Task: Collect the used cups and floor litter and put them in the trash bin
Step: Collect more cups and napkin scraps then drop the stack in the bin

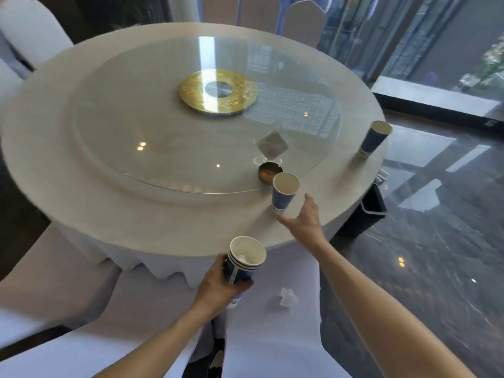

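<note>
You are partway through. Your left hand (218,285) grips a stack of cups (244,264) nested together, with something white inside the top one. Your right hand (305,219) is open, fingers spread just beside a blue cup (283,190) at the near edge of the table (81,203), not yet holding it; that cup looks empty. Another cup (375,139) stands at the far right edge. A crumpled tissue (286,297) lies below. The bin (365,211) sits right of the table, its contents hidden.
</note>
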